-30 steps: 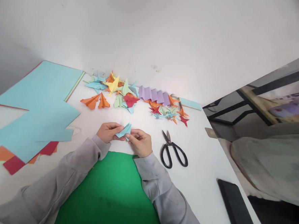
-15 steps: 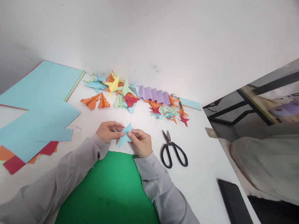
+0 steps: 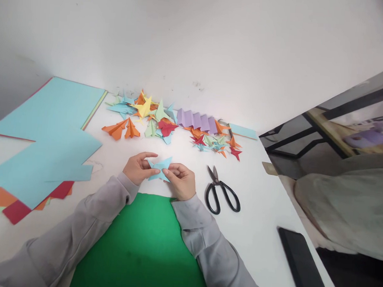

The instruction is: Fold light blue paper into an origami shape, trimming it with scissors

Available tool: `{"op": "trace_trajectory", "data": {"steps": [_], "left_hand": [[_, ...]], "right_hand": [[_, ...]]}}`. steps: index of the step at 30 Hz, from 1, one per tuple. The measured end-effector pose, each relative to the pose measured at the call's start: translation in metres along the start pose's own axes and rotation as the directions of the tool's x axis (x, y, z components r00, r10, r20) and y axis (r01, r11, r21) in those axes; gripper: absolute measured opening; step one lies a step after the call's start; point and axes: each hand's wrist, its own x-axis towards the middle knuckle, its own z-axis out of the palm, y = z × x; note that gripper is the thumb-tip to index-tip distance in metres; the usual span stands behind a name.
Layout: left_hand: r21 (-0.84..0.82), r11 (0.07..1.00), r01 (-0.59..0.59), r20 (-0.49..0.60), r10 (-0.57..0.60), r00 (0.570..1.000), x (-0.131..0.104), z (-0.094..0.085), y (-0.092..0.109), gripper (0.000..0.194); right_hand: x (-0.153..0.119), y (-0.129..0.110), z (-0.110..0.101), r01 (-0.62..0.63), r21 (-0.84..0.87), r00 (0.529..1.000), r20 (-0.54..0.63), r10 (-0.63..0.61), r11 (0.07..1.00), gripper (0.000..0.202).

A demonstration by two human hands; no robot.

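Note:
A small folded light blue paper (image 3: 159, 169) with several pointed corners is held between both hands, just beyond the green sheet (image 3: 143, 244). My left hand (image 3: 139, 168) pinches its left side between thumb and fingers. On its right side my right hand (image 3: 182, 181) grips it, thumb on top. Black-handled scissors (image 3: 219, 184) lie to the right of my right hand, their blades a little apart. Behind the hands rest folded orange pieces (image 3: 132, 129), a yellow folded star shape (image 3: 144, 108) and a purple pleated paper (image 3: 197, 120).
Large light blue sheets (image 3: 54, 109) and red and orange scraps (image 3: 17, 211) cover the left of the white table (image 3: 250, 251). A black flat object (image 3: 302, 267) lies near the right edge. Beyond that edge is grey-green cloth (image 3: 343, 204). A wall rises behind.
The light blue paper has gone from an upright diamond-like form to a wider shape with its points spread. The fingers of my left hand have shifted slightly; my right hand has barely moved.

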Motion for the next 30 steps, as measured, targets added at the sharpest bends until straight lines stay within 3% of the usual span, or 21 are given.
{"op": "trace_trajectory", "data": {"steps": [9, 14, 17, 21, 25, 30], "left_hand": [[0.071, 0.995, -0.067, -0.033, 0.07, 0.997, 0.001, -0.001, -0.002, 0.052], [0.058, 0.985, -0.16, -0.054, 0.163, 0.985, -0.005, 0.005, 0.005, 0.045], [0.102, 0.983, -0.149, -0.011, 0.151, 0.988, -0.008, 0.006, 0.008, 0.045], [0.134, 0.987, -0.087, 0.06, 0.08, 0.995, -0.008, 0.004, 0.009, 0.049], [0.133, 0.991, -0.024, -0.015, 0.026, 1.0, -0.004, 0.001, 0.005, 0.051], [0.092, 0.996, -0.013, -0.085, 0.021, 0.996, -0.003, 0.001, 0.003, 0.055]], "right_hand": [[-0.001, 0.001, 0.0, 0.023, -0.051, 0.994, 0.109, -0.017, 0.998, 0.025], [-0.005, 0.004, 0.003, 0.13, -0.19, 0.977, 0.19, -0.094, 0.973, 0.022], [-0.007, 0.0, 0.002, 0.137, -0.21, 0.97, 0.225, -0.089, 0.968, 0.023], [-0.005, -0.005, 0.0, 0.052, -0.149, 0.98, 0.197, -0.022, 0.987, 0.026], [-0.003, -0.002, -0.002, 0.016, -0.115, 0.965, 0.263, 0.015, 0.993, 0.028], [-0.008, -0.001, -0.001, 0.063, -0.221, 0.93, 0.368, 0.024, 0.973, 0.03]]}}
